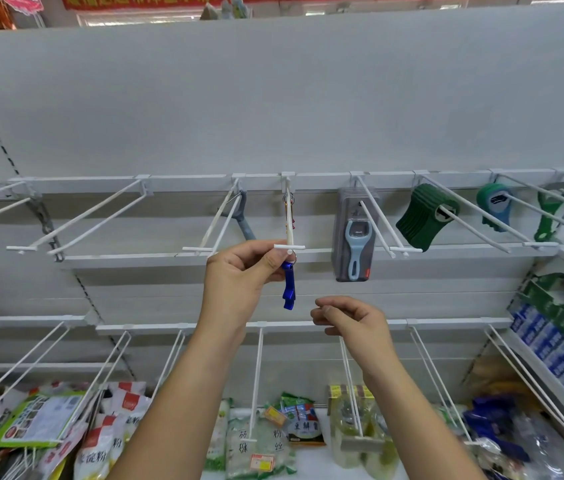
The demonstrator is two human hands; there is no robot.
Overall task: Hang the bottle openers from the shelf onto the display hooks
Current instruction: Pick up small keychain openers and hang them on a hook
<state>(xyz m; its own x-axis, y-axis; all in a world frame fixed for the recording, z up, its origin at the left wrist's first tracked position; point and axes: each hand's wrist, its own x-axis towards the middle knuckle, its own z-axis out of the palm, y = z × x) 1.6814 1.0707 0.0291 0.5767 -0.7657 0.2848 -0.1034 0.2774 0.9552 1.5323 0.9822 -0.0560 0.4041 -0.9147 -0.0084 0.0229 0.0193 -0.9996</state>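
Observation:
My left hand (242,271) pinches the ring end of a blue bottle opener (288,289) at the front tip of a white display hook (289,237); the opener's body hangs straight down below the tip. Farther back on that same hook hang other small openers (289,209) by their rings. My right hand (346,315) hovers below and to the right of the blue opener, fingers loosely curled, holding nothing. A grey opener (244,220) hangs on the hook to the left.
Hooks to the right carry a packaged light-blue opener (355,237), green openers (424,216), a teal one (495,207) and a green one (547,216). Empty hooks (76,220) stand at left. Food packets (266,441) lie on the bottom shelf; boxes (561,341) fill the right shelf.

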